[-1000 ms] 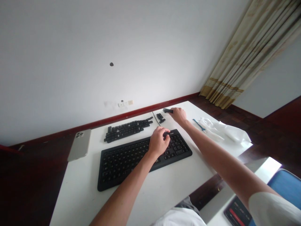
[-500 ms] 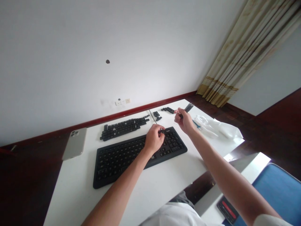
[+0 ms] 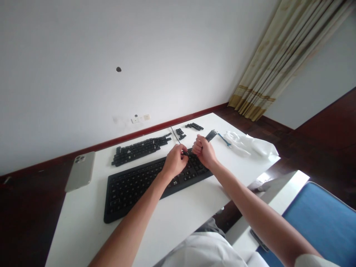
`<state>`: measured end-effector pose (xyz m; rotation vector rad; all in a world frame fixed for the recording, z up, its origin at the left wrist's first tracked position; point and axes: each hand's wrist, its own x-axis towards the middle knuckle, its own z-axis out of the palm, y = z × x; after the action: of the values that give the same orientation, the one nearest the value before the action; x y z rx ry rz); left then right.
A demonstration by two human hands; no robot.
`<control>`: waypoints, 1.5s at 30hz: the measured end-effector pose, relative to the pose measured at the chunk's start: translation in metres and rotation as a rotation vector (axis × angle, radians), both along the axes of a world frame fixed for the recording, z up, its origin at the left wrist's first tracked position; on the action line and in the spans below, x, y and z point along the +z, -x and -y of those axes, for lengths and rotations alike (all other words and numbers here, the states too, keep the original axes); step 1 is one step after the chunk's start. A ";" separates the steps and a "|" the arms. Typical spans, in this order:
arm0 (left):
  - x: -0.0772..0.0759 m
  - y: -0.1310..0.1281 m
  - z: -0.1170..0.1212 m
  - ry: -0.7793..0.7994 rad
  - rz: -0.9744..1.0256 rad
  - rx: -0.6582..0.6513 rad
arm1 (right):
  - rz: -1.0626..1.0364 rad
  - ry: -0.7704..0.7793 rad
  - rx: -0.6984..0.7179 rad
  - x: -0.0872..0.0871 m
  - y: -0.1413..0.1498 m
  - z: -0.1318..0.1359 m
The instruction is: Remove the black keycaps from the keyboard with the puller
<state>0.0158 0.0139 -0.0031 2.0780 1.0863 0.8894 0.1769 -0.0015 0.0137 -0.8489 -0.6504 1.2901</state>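
A black keyboard (image 3: 133,193) with most keycaps off lies aslant on the white table. Over its upper edge, right of the middle, my left hand (image 3: 175,159) pinches a small black piece (image 3: 184,152) whose kind I cannot make out. My right hand (image 3: 205,150) is a fist just to the right, above the keyboard's right part. It is wrapped round a dark tool (image 3: 212,135) with a flat end pointing away; the rest is hidden in the palm. Behind the keyboard lie rows of removed black keycaps (image 3: 141,150), with smaller groups of keycaps (image 3: 180,132) farther right.
A phone (image 3: 80,171) lies face down at the table's left edge. On the right are a slim blue tool (image 3: 224,139) and a crumpled white plastic bag (image 3: 254,145). A thin cable (image 3: 175,135) runs back from the keyboard. A blue seat (image 3: 319,222) stands at right.
My right hand has come left and down with the dark tool, close to my left hand. The left hand keeps its pinch at the keyboard. The view has shifted slightly.
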 end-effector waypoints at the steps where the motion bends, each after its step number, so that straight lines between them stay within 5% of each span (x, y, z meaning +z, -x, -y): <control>1: 0.001 0.001 -0.001 0.020 -0.011 0.004 | 0.041 0.008 0.009 -0.001 0.002 -0.001; 8: 0.005 0.006 -0.004 -0.033 -0.081 -0.146 | 0.216 0.033 0.075 -0.006 0.011 0.001; 24: 0.001 0.000 0.004 -0.196 -0.291 -0.092 | 0.357 0.017 0.021 -0.018 0.015 0.012; 35: 0.002 -0.012 0.011 -0.109 -0.264 -0.031 | 0.388 -0.187 -0.076 -0.028 0.014 0.018; 45: -0.006 -0.019 0.014 -0.048 -0.217 0.049 | 0.401 -0.238 -0.140 -0.021 0.015 0.025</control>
<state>0.0344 -0.0005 -0.0091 2.2363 1.2436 0.7319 0.1624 -0.0267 -0.0071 -0.9449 -1.0205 0.8998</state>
